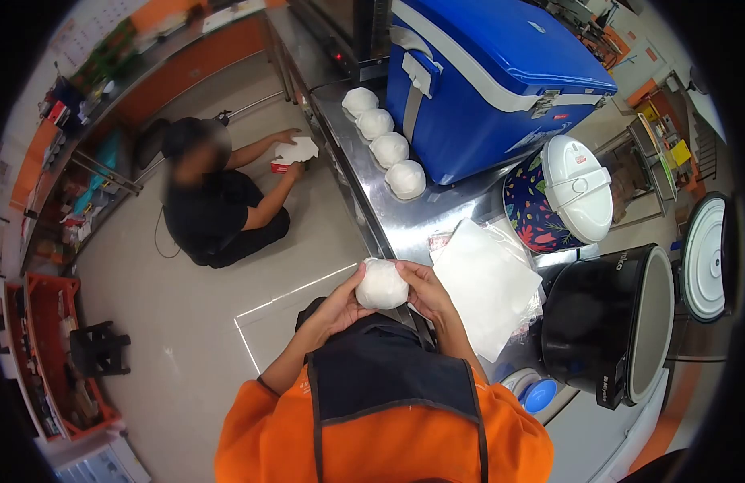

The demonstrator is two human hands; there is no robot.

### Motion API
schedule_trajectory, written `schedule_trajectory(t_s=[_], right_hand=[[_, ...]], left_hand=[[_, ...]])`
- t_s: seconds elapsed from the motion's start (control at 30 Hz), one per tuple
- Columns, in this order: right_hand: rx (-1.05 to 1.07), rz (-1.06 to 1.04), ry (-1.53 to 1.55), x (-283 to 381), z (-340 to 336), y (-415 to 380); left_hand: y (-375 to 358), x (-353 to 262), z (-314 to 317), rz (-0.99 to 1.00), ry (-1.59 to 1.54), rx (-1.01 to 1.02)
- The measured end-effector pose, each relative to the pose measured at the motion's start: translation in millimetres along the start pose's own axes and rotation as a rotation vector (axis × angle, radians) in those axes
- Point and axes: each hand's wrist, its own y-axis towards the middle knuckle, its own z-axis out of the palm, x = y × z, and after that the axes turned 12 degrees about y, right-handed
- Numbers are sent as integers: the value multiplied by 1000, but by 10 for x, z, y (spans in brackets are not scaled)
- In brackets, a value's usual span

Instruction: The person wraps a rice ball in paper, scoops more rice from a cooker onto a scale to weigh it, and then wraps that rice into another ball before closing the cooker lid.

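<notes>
Both my hands hold one round white wrapped ball in front of my chest, at the near edge of the steel counter. My left hand cups its left side and my right hand cups its right side. Several similar white wrapped balls lie in a row farther along the counter, beside a blue cooler box. A stack of clear plastic sheets lies just right of my right hand.
A floral rice pot with a white lid and an open black rice cooker stand to the right. A person in black crouches on the floor at left, handling a white paper. An orange crate stands at far left.
</notes>
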Motion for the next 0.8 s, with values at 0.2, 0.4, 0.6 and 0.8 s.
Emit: schedule_trajectory(t_s=[0.2,0.4,0.6,0.8], right_hand=[[-158,41,-146,-110,-57,162],[-260,-132,-943,-36,-56,242],[-15,-610,-754,-47,-51,214],[-387,-871,-1061,73,-341,567]], left_hand=[[156,-21,-111,-9,162,-169],[376,-156,-200,-30,151,-209],[830,-375,-218,-55,193,-155],[1770,-530,-174,76,349,-64]])
